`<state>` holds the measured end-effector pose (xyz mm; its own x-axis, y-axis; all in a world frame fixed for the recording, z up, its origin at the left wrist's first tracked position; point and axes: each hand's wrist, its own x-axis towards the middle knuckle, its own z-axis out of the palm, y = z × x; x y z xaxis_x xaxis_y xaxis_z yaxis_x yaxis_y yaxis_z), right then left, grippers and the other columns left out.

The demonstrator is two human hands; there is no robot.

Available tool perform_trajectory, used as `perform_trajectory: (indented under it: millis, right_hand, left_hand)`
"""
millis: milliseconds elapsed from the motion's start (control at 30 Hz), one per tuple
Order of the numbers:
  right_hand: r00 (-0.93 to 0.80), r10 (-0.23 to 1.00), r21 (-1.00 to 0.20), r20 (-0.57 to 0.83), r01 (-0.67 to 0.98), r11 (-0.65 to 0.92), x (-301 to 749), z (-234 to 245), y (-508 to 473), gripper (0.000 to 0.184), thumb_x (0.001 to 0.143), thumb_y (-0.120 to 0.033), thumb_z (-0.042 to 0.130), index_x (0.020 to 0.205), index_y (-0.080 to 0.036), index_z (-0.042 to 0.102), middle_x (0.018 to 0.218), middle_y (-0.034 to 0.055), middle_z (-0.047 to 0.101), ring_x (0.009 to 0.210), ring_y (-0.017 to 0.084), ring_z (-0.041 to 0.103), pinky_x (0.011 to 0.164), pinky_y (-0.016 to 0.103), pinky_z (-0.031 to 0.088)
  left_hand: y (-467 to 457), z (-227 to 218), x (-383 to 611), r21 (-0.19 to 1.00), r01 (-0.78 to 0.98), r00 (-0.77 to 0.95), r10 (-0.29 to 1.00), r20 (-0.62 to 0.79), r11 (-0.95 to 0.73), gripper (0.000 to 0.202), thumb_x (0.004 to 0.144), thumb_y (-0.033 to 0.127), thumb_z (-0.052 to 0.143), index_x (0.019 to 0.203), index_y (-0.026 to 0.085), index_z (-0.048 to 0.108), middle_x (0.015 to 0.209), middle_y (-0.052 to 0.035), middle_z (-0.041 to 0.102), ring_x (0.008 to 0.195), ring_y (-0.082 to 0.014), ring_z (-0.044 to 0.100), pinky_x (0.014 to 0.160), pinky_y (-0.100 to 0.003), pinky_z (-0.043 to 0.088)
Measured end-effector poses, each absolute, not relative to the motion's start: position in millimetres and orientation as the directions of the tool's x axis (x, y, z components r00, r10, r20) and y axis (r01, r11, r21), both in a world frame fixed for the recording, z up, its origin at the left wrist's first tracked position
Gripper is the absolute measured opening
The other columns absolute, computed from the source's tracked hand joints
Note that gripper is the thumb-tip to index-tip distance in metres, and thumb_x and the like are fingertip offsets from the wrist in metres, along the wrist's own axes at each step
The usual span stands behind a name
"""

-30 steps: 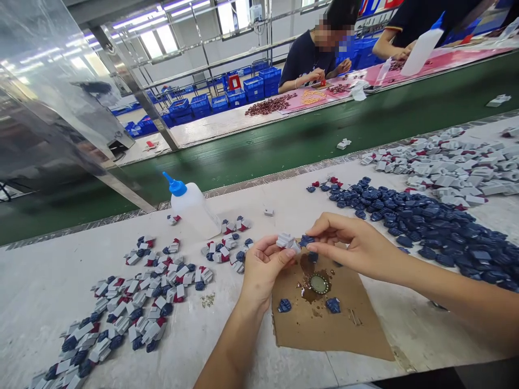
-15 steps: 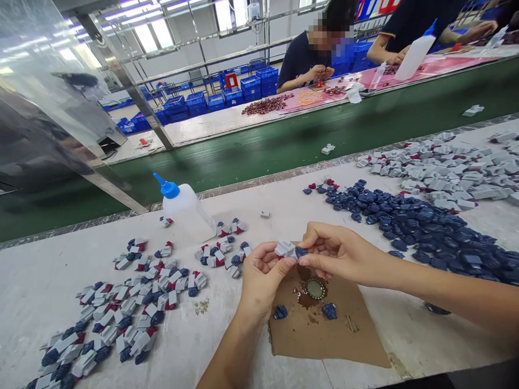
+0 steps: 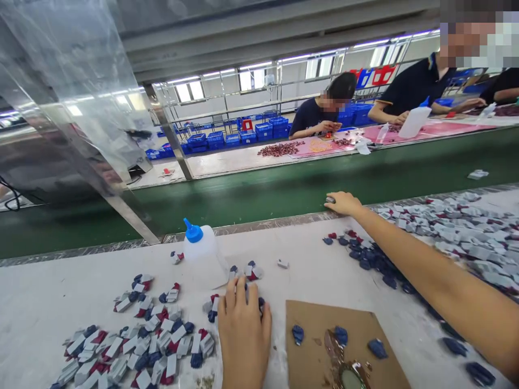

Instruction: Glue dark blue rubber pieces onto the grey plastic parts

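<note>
My left hand point(image 3: 244, 332) lies palm down over a small cluster of grey, blue and red assembled pieces point(image 3: 213, 308), its fingers stretched out and partly covering them. What lies beneath the palm is hidden. My right hand point(image 3: 344, 204) reaches far forward to the near edge of the green belt, fingers curled over a small grey piece point(image 3: 330, 200). A brown cardboard sheet point(image 3: 308, 356) lies between my arms, with three dark blue pieces point(image 3: 378, 348) on it and a round metal cap point(image 3: 352, 377) amid a glossy brown liquid.
A white bottle with a blue nozzle point(image 3: 205, 256) stands beyond my left hand. Assembled pieces point(image 3: 150, 340) spread at left. Dark blue pieces point(image 3: 365, 256) and grey pieces point(image 3: 454, 227) are heaped at right. Across the green belt point(image 3: 259, 197), co-workers sit at another table.
My hands have parted: the left went down onto the assembled cluster, the right forward onto the grey piece on the belt. A third blue piece shows on the cardboard. The view has tilted up.
</note>
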<state>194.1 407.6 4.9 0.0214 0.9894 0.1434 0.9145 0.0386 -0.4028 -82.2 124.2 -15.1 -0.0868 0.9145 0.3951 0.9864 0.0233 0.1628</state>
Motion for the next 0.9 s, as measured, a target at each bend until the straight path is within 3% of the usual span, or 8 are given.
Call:
perform_trajectory:
  millis: [167, 267, 367, 467, 633, 700, 767, 900]
  right_hand:
    - [-0.080, 0.976, -0.392, 0.200, 0.907, 0.155, 185, -12, 414, 0.032, 0.090, -0.034, 0.055, 0.116, -0.016, 0.056, 0.117, 0.0089, 0.059, 0.100, 0.020, 0.059, 0.085, 0.042, 0.051]
    - [-0.228, 0.940, -0.431, 0.255, 0.843, 0.321, 168, -12, 382, 0.048, 0.084, -0.035, 0.061, 0.127, -0.017, 0.048, 0.117, 0.0122, 0.061, 0.097, 0.023, 0.061, 0.085, 0.042, 0.052]
    - [-0.458, 0.847, -0.480, 0.271, 0.698, 0.531, 151, -2, 317, 0.061, 0.077, -0.042, 0.067, 0.131, -0.025, 0.045, 0.118, 0.0076, 0.064, 0.094, 0.023, 0.064, 0.085, 0.039, 0.053]
    - [-0.719, 0.592, -0.485, 0.364, 0.397, 0.780, 140, 14, 241, 0.057, 0.083, -0.041, 0.061, 0.134, -0.025, 0.041, 0.116, 0.0075, 0.066, 0.099, 0.021, 0.064, 0.085, 0.035, 0.053]
    - [-0.816, 0.341, -0.330, 0.466, 0.197, 0.923, 144, 30, 173, 0.042, 0.093, -0.029, 0.049, 0.133, -0.019, 0.042, 0.116, 0.0115, 0.065, 0.107, 0.019, 0.061, 0.089, 0.031, 0.050]
    - [-0.763, 0.423, -0.296, 0.489, 0.311, 0.903, 162, 31, 171, 0.042, 0.093, -0.036, 0.049, 0.130, -0.017, 0.044, 0.112, 0.0127, 0.066, 0.102, 0.020, 0.062, 0.084, 0.032, 0.051]
    - [-0.620, 0.631, -0.333, 0.466, 0.537, 0.775, 186, 29, 174, 0.041, 0.092, -0.043, 0.047, 0.122, -0.016, 0.051, 0.100, 0.0119, 0.068, 0.087, 0.020, 0.065, 0.071, 0.031, 0.052]
    - [-0.522, 0.844, -0.368, 0.124, 0.766, 0.527, 230, 25, 169, 0.034, 0.089, -0.048, 0.046, 0.097, -0.020, 0.063, 0.076, 0.0063, 0.067, 0.061, 0.018, 0.061, 0.051, 0.027, 0.044]
  left_hand:
    - [122, -15, -76, 0.268, 0.963, -0.145, 0.874, 0.464, 0.018, 0.024, 0.087, 0.022, 0.050, 0.102, 0.013, 0.066, 0.123, -0.0191, 0.061, 0.124, -0.0379, 0.046, 0.098, -0.057, 0.036]
    - [118, -7, -67, 0.628, 0.776, -0.249, 0.885, 0.393, -0.060, 0.029, 0.089, 0.028, 0.049, 0.112, 0.018, 0.063, 0.118, -0.0139, 0.065, 0.115, -0.0308, 0.054, 0.094, -0.049, 0.043]
    - [115, 0, -55, 0.956, 0.286, -0.263, 0.965, 0.021, 0.058, 0.036, 0.088, 0.039, 0.049, 0.116, 0.018, 0.060, 0.109, -0.0140, 0.067, 0.100, -0.0253, 0.062, 0.075, -0.037, 0.054]
    - [112, 3, -42, 0.953, -0.163, -0.086, 0.959, -0.271, 0.255, 0.052, 0.077, 0.049, 0.063, 0.116, 0.014, 0.060, 0.110, -0.0157, 0.067, 0.098, -0.0248, 0.064, 0.070, -0.031, 0.056]
    - [105, -2, -23, 0.909, -0.311, 0.073, 0.961, -0.267, 0.276, 0.039, 0.064, 0.043, 0.077, 0.090, 0.014, 0.071, 0.087, -0.0087, 0.074, 0.077, -0.0171, 0.068, 0.066, -0.024, 0.055]
    - [104, -4, -20, 0.906, -0.335, 0.056, 0.966, -0.254, 0.258, 0.035, 0.064, 0.040, 0.079, 0.086, 0.015, 0.072, 0.085, -0.0078, 0.074, 0.074, -0.0168, 0.069, 0.062, -0.022, 0.054]
    - [105, -3, -21, 0.898, -0.359, 0.012, 0.964, -0.266, 0.252, 0.034, 0.062, 0.039, 0.080, 0.085, 0.015, 0.072, 0.089, -0.0086, 0.075, 0.076, -0.0175, 0.070, 0.060, -0.021, 0.054]
    - [107, 5, -25, 0.896, -0.374, -0.071, 0.956, -0.285, 0.239, 0.033, 0.065, 0.036, 0.078, 0.088, 0.014, 0.071, 0.093, -0.0105, 0.075, 0.077, -0.0164, 0.070, 0.062, -0.021, 0.054]
